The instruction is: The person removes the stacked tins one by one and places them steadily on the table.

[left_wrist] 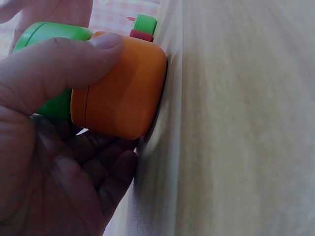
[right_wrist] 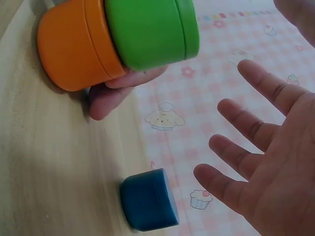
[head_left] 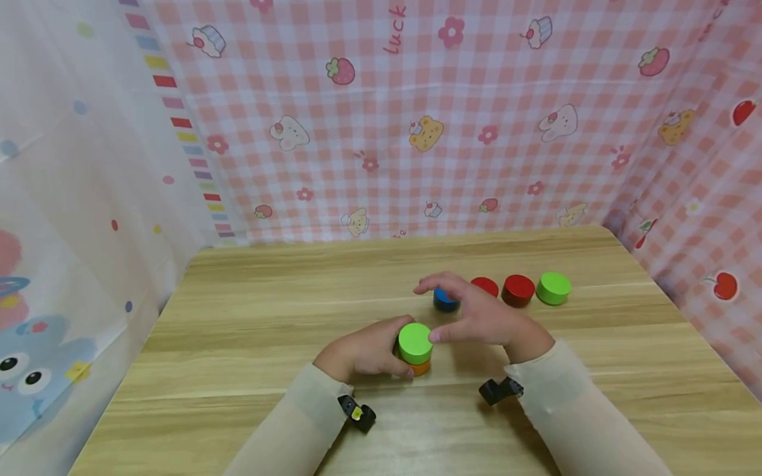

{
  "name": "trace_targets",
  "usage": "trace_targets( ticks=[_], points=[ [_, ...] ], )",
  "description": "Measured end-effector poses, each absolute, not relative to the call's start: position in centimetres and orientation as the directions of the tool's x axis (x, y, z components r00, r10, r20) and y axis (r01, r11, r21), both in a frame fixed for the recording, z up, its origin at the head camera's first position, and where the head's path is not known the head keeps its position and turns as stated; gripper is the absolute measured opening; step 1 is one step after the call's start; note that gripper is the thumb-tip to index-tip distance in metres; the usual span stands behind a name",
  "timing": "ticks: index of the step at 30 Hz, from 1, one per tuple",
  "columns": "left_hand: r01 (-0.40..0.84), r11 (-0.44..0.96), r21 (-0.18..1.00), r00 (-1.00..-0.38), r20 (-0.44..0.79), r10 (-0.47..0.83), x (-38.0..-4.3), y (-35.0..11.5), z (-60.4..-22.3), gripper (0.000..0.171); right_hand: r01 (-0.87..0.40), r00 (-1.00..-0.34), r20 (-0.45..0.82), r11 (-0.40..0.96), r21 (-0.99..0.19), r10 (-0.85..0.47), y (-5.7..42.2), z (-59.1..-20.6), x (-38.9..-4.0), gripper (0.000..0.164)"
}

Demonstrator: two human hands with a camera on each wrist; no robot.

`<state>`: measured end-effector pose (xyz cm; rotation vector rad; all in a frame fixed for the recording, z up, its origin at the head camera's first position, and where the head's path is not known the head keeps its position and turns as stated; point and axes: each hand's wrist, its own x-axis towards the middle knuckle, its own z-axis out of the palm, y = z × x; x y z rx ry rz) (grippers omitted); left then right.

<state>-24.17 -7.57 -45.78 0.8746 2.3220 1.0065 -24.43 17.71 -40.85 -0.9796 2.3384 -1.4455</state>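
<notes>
A green round block [head_left: 415,342] sits on top of an orange round block [head_left: 420,367], making a short stack on the wooden table. My left hand [head_left: 372,347] holds this stack around its side; in the left wrist view the thumb [left_wrist: 74,61] lies across both blocks, its tip on the orange one. The other left fingers curve behind, low by the tabletop. To the right, my right hand [head_left: 482,317] hovers with fingers spread and holds nothing. Its thumb tip overlaps the green block's edge in the head view, while the right wrist view shows the palm and fingers [right_wrist: 241,157] apart from the stack.
Behind my right hand, a blue round block [head_left: 446,301], two red round blocks [head_left: 518,291] and another green round block [head_left: 554,289] stand in a row on the table [head_left: 268,297]. A pink checked curtain [head_left: 381,119] hangs along the back edge.
</notes>
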Motion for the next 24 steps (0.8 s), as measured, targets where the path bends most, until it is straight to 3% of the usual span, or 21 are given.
trace_targets(
  ticks=[13, 24],
  points=[
    [0.357, 0.516, 0.779, -0.688, -0.154, 0.709, -24.1, -7.7, -45.9, 0.062, -0.394, -0.723, 0.07, 0.327, -0.859, -0.687, 16.6, -41.8, -24.2, 0.065],
    [0.357, 0.484, 0.799, -0.672, -0.141, 0.727, -24.1, -7.6, -45.8, 0.071, -0.431, -0.684, 0.038, 0.361, -0.827, -0.728, 16.1, -42.5, -24.3, 0.061]
  ],
)
